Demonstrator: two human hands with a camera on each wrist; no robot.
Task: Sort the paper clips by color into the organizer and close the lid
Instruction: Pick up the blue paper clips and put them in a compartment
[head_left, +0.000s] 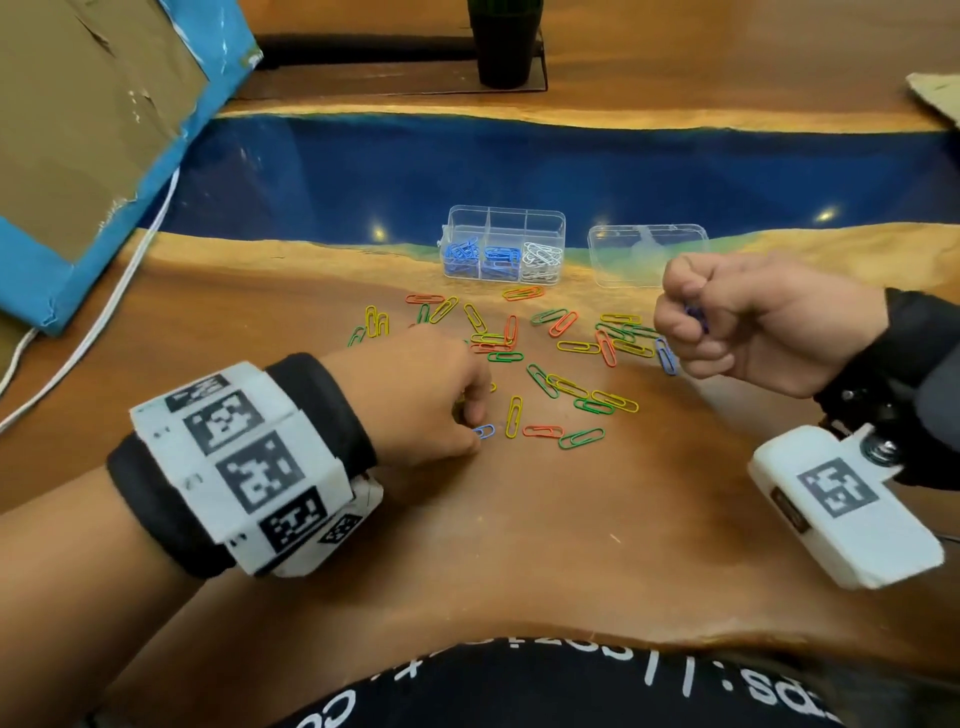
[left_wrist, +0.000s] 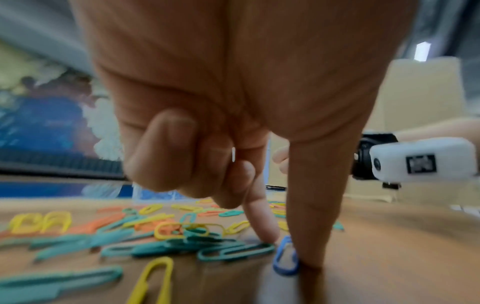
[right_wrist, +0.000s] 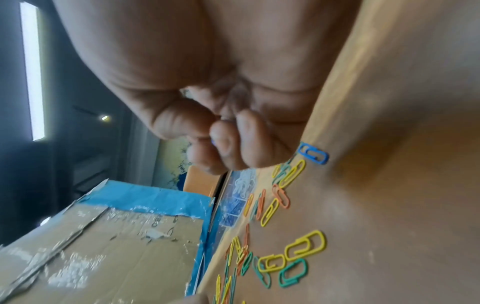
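The left hand (head_left: 415, 400), nearest, pinched a small blue paper clip (head_left: 483, 431) on the wooden counter (head_left: 519, 519). The right hand (head_left: 748, 322) clutched blue clips. The clear plastic organizer (head_left: 506, 244) held blue and white; red, yellow, green clips (head_left: 545, 358) remained, clear lid (head_left: 647, 254) off.

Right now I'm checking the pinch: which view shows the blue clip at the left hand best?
Left wrist: blue clip fills the frame between fingertips. Head shows it small; right wrist doesn't show it.
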